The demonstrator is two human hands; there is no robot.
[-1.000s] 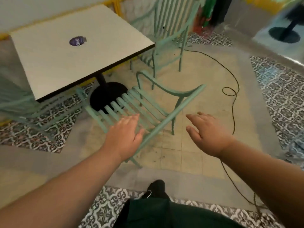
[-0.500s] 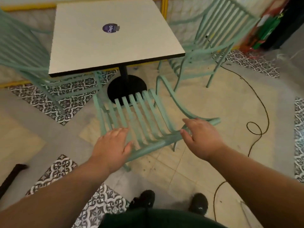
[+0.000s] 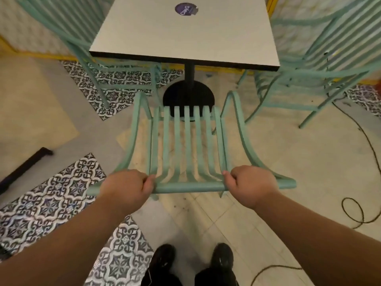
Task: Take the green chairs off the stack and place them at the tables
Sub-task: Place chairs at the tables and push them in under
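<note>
Both hands — left hand (image 3: 125,187), right hand (image 3: 250,184) — fingers wrapped around green chair (image 3: 188,141) top rail, table (image 3: 185,36) just ahead, black cable (image 3: 354,209) rightward

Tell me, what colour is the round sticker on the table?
Purple sticker, seen best in the head view.

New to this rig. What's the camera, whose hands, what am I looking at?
There is no robot here. A person wears one wide-angle camera on the head, looking forward and down, so the forearms entering from below are their own.

The left hand and the right hand each close a grip on the top back rail of a mint-green slatted metal chair, which faces a square pale-topped pedestal table. The tabletop holds only a round purple sticker.

Two more matching green chairs flank the table, on the left and on the right. A black cable trails over the floor at right.
</note>
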